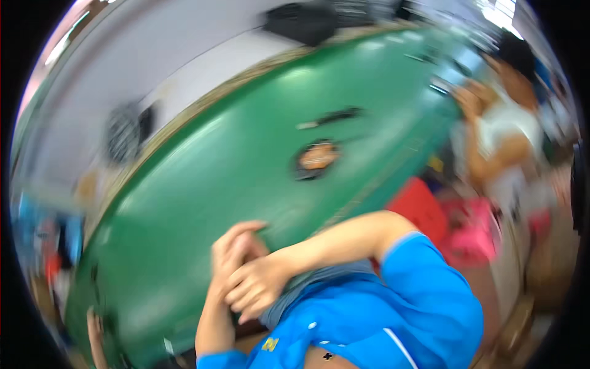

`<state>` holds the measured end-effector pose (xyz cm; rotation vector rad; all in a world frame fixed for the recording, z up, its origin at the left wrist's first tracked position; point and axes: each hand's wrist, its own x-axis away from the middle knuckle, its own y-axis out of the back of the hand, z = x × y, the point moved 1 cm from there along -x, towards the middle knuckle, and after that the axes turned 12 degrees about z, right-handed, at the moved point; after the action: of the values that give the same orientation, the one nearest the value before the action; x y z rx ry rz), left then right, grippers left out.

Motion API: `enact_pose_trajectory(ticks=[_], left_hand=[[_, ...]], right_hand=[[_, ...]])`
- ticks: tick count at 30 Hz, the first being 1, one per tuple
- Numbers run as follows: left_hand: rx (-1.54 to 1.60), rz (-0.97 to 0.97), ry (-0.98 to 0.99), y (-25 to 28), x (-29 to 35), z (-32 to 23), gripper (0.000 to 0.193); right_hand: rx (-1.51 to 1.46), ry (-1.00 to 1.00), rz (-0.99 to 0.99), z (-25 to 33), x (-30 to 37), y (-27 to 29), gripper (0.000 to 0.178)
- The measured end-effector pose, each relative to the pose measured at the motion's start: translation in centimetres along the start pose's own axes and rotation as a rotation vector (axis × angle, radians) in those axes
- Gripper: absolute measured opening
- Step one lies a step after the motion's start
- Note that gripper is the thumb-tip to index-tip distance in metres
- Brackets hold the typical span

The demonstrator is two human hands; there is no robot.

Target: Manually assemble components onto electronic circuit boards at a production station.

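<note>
Both of my hands are together in front of my body, over the near edge of the green table [203, 178]. My right hand [261, 286] reaches across and its fingers wrap round my left wrist. Above that grip, my left hand [236, 249] is blurred, one finger stretched toward the right and the others loosely bent, with nothing seen in it. Farther out on the table lies a dark round object with an orange-brown middle [316, 157], too smeared to name. Just beyond it rests a slim black tool with a pale tip [332, 118].
At the right, a co-worker in a white top [513, 129] sits with hands at the table's edge, near a small dark device [440, 85]. A red object [421, 209] and a pink basket [476, 230] stand beside my right arm. Another person's arm [95, 335] shows lower left.
</note>
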<state>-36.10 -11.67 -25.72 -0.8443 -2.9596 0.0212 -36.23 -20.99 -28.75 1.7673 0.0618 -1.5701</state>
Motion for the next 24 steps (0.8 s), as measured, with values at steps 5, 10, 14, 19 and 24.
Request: enact_pose_trajectory(ticks=[5, 10, 14, 19, 24], left_hand=[[-0.022, 0.011, -0.027, -0.8, -0.7, -0.7, 0.023], [-0.115, -0.044, -0.103, -0.7, 0.3, 1.1, 0.031], [0.028, -0.051, -0.092, -1.2, -0.3, 1.3, 0.032], [0.119, 0.001, -0.097, -1.0, -0.9, 2.0, 0.032], [-0.01, -0.007, -0.062, -1.0, -0.3, 1.2, 0.032]], right_hand=[[0.16, -0.083, 0.176, 1.7, 0.1, 1.9, 0.017], [0.116, -0.066, 0.299, 1.7, 0.2, 2.1, 0.02], [0.162, -0.084, 0.323, 1.4, 0.9, 2.7, 0.02], [0.169, -0.077, 0.304, 1.1, 1.0, 2.5, 0.02], [0.183, -0.081, 0.307, 1.8, 0.4, 2.2, 0.019]])
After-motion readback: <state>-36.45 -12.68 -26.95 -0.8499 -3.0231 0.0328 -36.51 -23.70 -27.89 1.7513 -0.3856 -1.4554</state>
